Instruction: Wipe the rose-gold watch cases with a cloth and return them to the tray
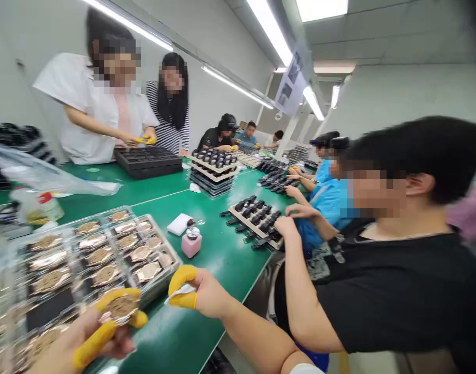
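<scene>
My left hand [101, 332], with yellow finger cots on some fingers, holds a round gold watch case [123, 308] at the lower left. More gold watch cases [105, 274] lie in rows in the clear tray [138, 209] just beyond it; a dark slot shows among them. Pinched in my right hand [201, 292], which also wears yellow finger cots, is a small white wipe [179, 294]. That hand hovers over the green table [160, 332], apart from the watch case.
A pink pump bottle [191, 243] and a white pad [180, 224] stand beyond my right hand. Close on the right sits a co-worker in black at a tray of black-strapped watches [257, 218]. Stacked trays [212, 174] and a black case [148, 163] stand farther back, among other people.
</scene>
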Available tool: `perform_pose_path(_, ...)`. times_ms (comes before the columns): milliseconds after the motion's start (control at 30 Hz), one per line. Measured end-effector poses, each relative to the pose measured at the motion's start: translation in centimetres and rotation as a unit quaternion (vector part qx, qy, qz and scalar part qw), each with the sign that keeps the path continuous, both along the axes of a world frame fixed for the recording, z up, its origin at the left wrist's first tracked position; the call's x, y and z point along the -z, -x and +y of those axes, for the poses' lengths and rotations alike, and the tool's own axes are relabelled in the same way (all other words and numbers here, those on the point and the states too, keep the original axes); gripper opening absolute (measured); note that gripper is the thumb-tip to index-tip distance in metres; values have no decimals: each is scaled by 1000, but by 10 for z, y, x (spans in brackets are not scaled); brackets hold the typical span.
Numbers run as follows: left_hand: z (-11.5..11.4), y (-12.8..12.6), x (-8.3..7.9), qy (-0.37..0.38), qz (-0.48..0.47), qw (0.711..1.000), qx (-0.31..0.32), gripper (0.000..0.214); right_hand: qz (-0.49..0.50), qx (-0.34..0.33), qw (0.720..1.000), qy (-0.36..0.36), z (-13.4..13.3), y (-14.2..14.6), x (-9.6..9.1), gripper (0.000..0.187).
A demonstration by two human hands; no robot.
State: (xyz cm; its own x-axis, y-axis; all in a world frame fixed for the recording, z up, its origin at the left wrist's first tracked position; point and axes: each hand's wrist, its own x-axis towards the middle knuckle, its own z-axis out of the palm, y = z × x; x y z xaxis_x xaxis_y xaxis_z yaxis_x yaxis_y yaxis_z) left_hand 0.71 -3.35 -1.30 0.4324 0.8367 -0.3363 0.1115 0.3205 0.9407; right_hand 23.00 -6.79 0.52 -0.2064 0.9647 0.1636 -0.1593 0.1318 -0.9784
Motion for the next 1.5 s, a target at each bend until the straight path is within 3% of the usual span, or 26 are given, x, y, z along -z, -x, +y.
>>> perform_pose_path(67, -10, 8, -16, -46, -16, 994, 93, 46, -68, -19, 987, -147, 5, 13, -21, 24)
perform_pose_path(100, -16, 11, -24, -60, -33, 989, 133, 44, -99, -54, 977, -184, 8, 21, -30, 17)
perform_pose_path(200, -22, 18, -40, -70, -88, 978, 175, 44, -135, -198, 956, -167, 23, 43, -46, 9)
perform_pose_path(267, -19, 24, -42, -57, -120, 982, 131, 44, -141, -238, 951, -140, 34, 57, -50, 7)
perform_pose_path(433, -18, 35, -38, -99, -201, 975, 6, 52, -166, -162, 951, -203, 47, 80, -50, 5)
perform_pose_path(533, -23, 35, -42, -180, -159, 970, -26, 49, -156, -97, 956, -229, 48, 87, -43, 24)
perform_pose_path(600, -25, 32, -44, -226, -126, 965, -52, 41, -167, -57, 940, -292, 49, 89, -36, 39)
perform_pose_path(700, -26, 24, -43, -271, -119, 950, -101, 39, -143, -32, 921, -360, 50, 95, -26, 35)
perform_pose_path(767, -25, 19, -38, -294, -109, 941, -129, 40, -80, -21, 944, -320, 50, 102, -21, 25)
perform_pose_path(867, -22, 15, -29, -373, -20, 916, -145, 35, 69, 0, 986, -152, 45, 118, -16, 20)
perform_pose_path(967, -19, 17, -22, -473, 107, 863, -141, 23, 207, -14, 978, 15, 39, 131, -18, 27)
perform_pose_path(1067, -21, 23, -27, -525, 180, 824, -112, 21, 259, -46, 959, 106, 40, 133, -23, 33)
perform_pose_path(1100, -22, 25, -31, -518, 187, 830, -88, 21, 249, -61, 959, 119, 43, 130, -25, 33)
perform_pose_path(1167, -25, 30, -44, -458, 184, 869, -29, 24, 192, -107, 967, 128, 51, 120, -26, 30)
perform_pose_path(1267, -27, 37, -60, -346, 167, 923, 14, 31, 99, -134, 985, 50, 63, 100, -29, 28)
perform_pose_path(1400, -26, 38, -61, -276, 89, 957, -9, 32, -38, -143, 980, -132, 61, 86, -35, 23)
perform_pose_path(1500, -26, 32, -52, -256, 4, 965, -52, 30, -66, -97, 979, -167, 52, 91, -30, 23)
